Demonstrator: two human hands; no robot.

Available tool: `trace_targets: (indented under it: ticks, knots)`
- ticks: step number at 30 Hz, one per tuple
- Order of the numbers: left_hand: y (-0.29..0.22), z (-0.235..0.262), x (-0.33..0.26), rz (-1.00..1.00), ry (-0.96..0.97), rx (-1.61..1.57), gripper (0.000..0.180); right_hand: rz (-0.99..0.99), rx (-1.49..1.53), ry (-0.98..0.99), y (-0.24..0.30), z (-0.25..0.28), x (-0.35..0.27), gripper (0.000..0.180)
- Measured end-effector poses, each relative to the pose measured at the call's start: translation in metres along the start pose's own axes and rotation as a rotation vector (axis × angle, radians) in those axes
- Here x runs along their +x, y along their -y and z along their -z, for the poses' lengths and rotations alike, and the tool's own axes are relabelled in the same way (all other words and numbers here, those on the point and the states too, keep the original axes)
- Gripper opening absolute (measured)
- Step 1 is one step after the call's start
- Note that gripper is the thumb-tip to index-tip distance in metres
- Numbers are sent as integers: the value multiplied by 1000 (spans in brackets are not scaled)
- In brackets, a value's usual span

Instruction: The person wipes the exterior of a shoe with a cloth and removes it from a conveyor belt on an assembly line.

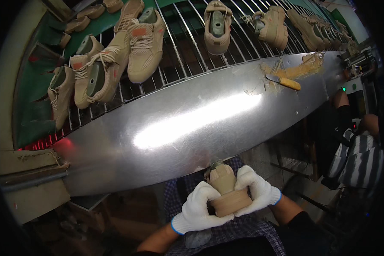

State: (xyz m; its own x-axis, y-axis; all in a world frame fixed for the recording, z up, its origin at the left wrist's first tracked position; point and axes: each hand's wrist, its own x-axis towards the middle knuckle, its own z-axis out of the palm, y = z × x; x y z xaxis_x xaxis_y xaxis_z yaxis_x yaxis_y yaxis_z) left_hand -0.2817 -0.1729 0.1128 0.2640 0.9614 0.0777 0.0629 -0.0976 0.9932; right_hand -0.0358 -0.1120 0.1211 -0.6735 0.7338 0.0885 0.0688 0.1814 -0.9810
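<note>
Both my hands wear white knit gloves with blue cuff edges. Between them, close to my body at the near edge of the metal table, is a beige shoe (223,180) with its thick tan sole (231,203) turned toward me. My left hand (200,209) grips the sole's left end, thumb on top and fingers curled beneath. On the other end, my right hand (256,192) is closed with its thumb against the shoe's side. The fingertips under the sole are partly hidden.
A shiny metal table (115,162) stretches across in front of me, with a yellow-handled knife (283,82) at its far right beside tan tape. Beyond it, a metal rod rack (187,64) carries several beige shoes (146,51). Another person's arm (341,100) shows at right.
</note>
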Motion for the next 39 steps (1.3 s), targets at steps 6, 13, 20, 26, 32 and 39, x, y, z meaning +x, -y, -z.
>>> trace_targets:
  ticks: [6,13,20,26,32,39]
  knots:
    - [6,5,3,13,16,-23,70,-22,-15,65,-6,4,4,77]
    - [16,13,-21,479,18,-289,117,-569,-69,142,-21,1,-35,128]
    - [-27,61,-5,181,116,301,104,-581,674,139,-69,-30,-47,126]
    - [-78,100,21,146,37,-406,113,-115,242,102,-33,-26,61,67]
    - [-127,135,76,-52,-565,-251,71,-16,-39,-388,70,-4,186,36]
    - [-18,200,15,311,-848,109,63,218,-1148,-264,36,81,143,36]
